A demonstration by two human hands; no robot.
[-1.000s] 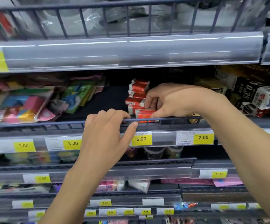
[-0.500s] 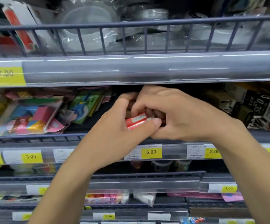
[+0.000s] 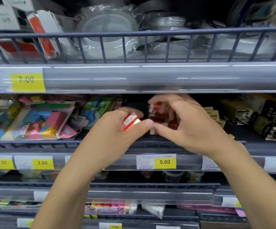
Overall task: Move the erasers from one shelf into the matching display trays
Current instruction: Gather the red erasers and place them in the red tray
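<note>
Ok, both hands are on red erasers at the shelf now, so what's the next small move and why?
Probably draw the left hand back over the shelf rail: it already grips one eraser clear of the stack, which the right hand is holding.

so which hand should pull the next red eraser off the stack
Right. The right hand is already curled around the red eraser stack, while the left hand is occupied pinching one eraser.
</note>
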